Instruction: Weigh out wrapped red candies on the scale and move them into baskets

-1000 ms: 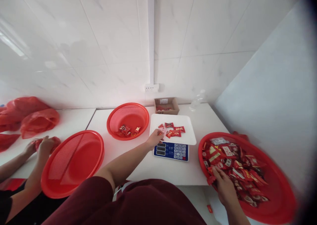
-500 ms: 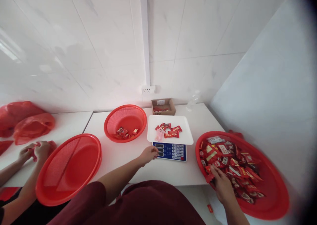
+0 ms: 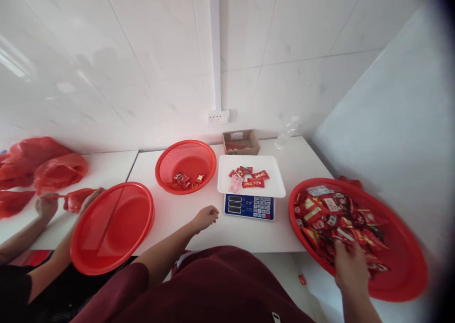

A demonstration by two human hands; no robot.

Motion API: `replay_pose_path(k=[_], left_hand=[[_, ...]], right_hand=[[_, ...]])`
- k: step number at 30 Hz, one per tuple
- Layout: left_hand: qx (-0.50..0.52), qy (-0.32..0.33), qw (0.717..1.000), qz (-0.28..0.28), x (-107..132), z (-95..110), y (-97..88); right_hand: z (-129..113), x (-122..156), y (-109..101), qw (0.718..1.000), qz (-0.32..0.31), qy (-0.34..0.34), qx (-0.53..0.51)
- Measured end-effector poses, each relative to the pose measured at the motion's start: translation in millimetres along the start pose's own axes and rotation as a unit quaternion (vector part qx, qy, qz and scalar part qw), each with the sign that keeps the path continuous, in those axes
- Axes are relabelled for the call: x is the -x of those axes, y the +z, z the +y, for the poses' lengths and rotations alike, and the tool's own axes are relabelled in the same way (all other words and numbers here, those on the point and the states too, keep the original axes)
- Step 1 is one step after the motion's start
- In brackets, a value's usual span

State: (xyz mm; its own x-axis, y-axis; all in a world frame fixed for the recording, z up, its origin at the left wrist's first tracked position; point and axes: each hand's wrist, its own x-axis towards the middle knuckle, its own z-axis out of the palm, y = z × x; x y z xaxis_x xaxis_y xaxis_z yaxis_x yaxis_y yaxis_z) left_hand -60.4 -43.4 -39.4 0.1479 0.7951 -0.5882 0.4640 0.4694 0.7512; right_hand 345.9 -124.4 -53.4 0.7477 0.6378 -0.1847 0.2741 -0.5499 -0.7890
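My left hand [image 3: 206, 218] hovers over the table just left of the scale, fingers loosely curled and a little apart, with nothing visible in it. My right hand [image 3: 351, 267] reaches into the big red basin [image 3: 408, 271] at the right, its fingertips among red candy packets [image 3: 329, 219]. Blur and the packets hide whether it grips one. On the blue digital scale [image 3: 249, 206] rests a white tray [image 3: 273, 185]. Several red wrapped candies [image 3: 254, 183] and a pink slip or packet [image 3: 235, 183] lie on that tray.
A red mesh basket [image 3: 209, 164] with a few candies stands left of the scale, a small cardboard box [image 3: 252, 143] behind it. Nearer left is another red basket [image 3: 149, 228]. Beyond it, a co-worker's hands [image 3: 48, 207] handle a red bag [image 3: 76, 201]. A clear bottle [image 3: 284, 136] stands by the wall.
My right hand has moved from the basin's near left rim deeper over the packets; the red packet at its fingers no longer shows. My left hand has drawn left, away from the scale, its fingers loosening.
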Motion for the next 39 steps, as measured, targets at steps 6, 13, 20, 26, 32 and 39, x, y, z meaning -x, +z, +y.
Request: replay_pose_path(k=[6,13,20,26,32,39], left_hand=[[-0.049,0.015,0.998,-0.036,-4.8,-0.9,7.2],[-0.093,0.055,0.993,-0.044,-13.0,0.2,5.6],[-0.203,0.310,0.923,0.099,-40.6,33.3,-2.5],[-0.334,0.340,0.872,0.111,-102.7,86.6,12.1],[-0.424,0.293,0.849,0.119,-141.8,110.6,48.3],[-0.494,0.273,0.812,0.144,-140.4,138.8,68.6]], right_hand=[[-9.4,25.0,25.7,0.962,-0.148,-0.086,0.213],[-16.2,30.0,28.3,0.944,-0.107,-0.034,0.311],[-15.0,29.1,33.4,0.948,-0.087,-0.044,0.304],[-18.8,29.4,35.4,0.954,-0.064,-0.045,0.291],[-25.9,33.4,32.1,0.957,-0.043,-0.064,0.279],[-25.4,31.3,30.6,0.960,-0.048,-0.082,0.265]])
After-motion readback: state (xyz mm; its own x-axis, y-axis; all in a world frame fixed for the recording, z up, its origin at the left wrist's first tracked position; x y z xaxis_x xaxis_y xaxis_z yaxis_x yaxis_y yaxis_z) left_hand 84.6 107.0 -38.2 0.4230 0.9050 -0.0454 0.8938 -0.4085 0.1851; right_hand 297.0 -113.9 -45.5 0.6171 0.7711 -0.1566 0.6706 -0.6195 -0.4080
